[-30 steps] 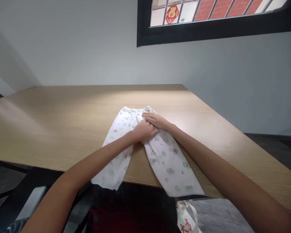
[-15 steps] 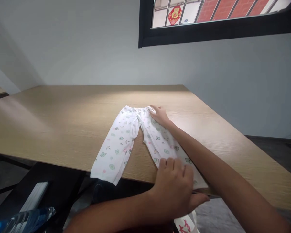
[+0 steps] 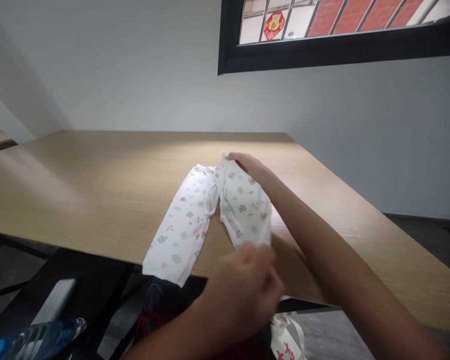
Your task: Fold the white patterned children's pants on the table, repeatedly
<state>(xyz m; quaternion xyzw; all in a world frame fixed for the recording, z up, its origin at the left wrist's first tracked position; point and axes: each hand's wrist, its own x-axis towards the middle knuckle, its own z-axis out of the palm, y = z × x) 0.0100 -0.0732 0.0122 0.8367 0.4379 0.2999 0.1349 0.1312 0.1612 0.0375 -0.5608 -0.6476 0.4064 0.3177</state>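
Note:
A pair of small white trousers [image 3: 182, 225] with green and pink animal prints lies at the near edge of the wooden table. One leg rests flat on the left. The other is lifted and folded inward between my hands. My right hand [image 3: 252, 167] pinches the waistband at its right corner and holds it raised off the tabletop. My left hand [image 3: 243, 282], blurred by motion, is closed on the lower part of the raised leg, whose hem is hidden in the fist.
The table [image 3: 108, 190] reaches back to a grey wall with a barred window [image 3: 345, 20]. On a black seat [image 3: 97, 280] at lower left are a water bottle [image 3: 48, 335] and a white flat object [image 3: 56, 300]. A white bag [image 3: 287, 340] with red characters sits below the table edge.
The right trouser leg has come up off the table and folded inward. My left hand has closed on its lower end and moved left; my right hand has lifted the waistband corner.

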